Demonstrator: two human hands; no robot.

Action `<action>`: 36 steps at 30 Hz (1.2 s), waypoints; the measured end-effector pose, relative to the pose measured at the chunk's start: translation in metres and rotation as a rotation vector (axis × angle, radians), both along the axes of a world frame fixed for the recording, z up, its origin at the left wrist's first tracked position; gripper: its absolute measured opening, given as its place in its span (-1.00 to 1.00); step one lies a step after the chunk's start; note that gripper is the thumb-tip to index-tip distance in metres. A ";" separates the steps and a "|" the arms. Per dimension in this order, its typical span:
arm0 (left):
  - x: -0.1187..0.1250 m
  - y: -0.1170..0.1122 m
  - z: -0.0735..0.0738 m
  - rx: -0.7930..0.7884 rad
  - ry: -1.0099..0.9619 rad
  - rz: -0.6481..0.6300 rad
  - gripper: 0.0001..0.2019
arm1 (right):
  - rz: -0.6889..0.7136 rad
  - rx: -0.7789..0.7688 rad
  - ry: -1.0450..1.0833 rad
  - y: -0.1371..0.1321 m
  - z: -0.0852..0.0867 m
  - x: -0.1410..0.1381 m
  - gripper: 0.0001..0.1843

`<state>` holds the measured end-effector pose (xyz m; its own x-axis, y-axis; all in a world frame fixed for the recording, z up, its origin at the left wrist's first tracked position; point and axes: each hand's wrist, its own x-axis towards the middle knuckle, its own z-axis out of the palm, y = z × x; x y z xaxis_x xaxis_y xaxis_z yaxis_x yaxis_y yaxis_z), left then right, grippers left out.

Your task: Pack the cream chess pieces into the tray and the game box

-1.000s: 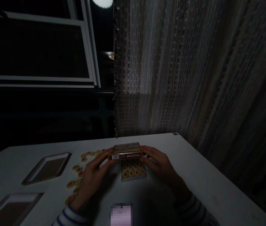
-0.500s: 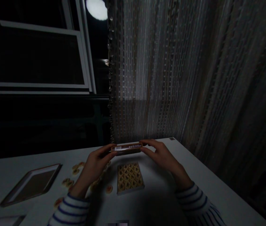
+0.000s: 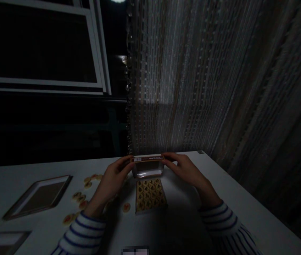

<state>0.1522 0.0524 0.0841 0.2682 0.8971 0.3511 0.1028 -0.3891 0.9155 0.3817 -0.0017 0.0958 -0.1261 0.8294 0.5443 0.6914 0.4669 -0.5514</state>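
Between both hands I hold a box lid [image 3: 148,169], tilted so that its hollow inside faces me; a printed strip with a barcode runs along its upper side. My left hand [image 3: 114,180] pinches its left end and my right hand [image 3: 184,171] its right end. Just below and nearer to me lies a shallow tray of Chinese chess pieces [image 3: 151,194], set in rows with dark characters upward. One loose chess piece [image 3: 126,207] with a red mark rests left of that tray. My left forearm partly hides other pieces.
More loose chess pieces [image 3: 78,197] are scattered left of my left arm on the white table [image 3: 182,226]. An open, shallow box part [image 3: 40,196] lies at the left, with another box part [image 3: 4,242] at the near left corner. Behind the table hangs a string curtain [image 3: 182,88].
The lid has tipped, so its hollow inside now shows where mostly its printed side showed before. Both hands keep their hold on its ends. My view has dipped slightly.
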 end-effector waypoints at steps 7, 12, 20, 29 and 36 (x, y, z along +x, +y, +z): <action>0.001 0.007 -0.012 0.034 0.083 0.053 -0.66 | -0.012 -0.039 -0.106 0.001 -0.002 -0.002 -0.71; 0.001 0.011 -0.019 0.057 0.116 0.025 -0.65 | -0.021 -0.054 -0.152 0.002 -0.005 -0.003 -0.72; 0.000 0.013 -0.023 0.074 0.156 -0.014 -0.62 | -0.043 -0.071 -0.192 0.004 -0.010 0.000 -0.71; -0.001 0.016 -0.027 0.132 0.296 -0.042 -0.61 | -0.037 -0.126 -0.182 0.006 -0.011 0.002 -0.70; -0.002 0.017 -0.030 0.171 0.322 -0.035 -0.61 | -0.029 -0.124 -0.210 0.007 -0.013 0.003 -0.71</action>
<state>0.1504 0.0694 0.0536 0.4189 0.8211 0.3876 0.3589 -0.5419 0.7600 0.3851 0.0052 0.0824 -0.2009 0.8931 0.4025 0.8093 0.3829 -0.4455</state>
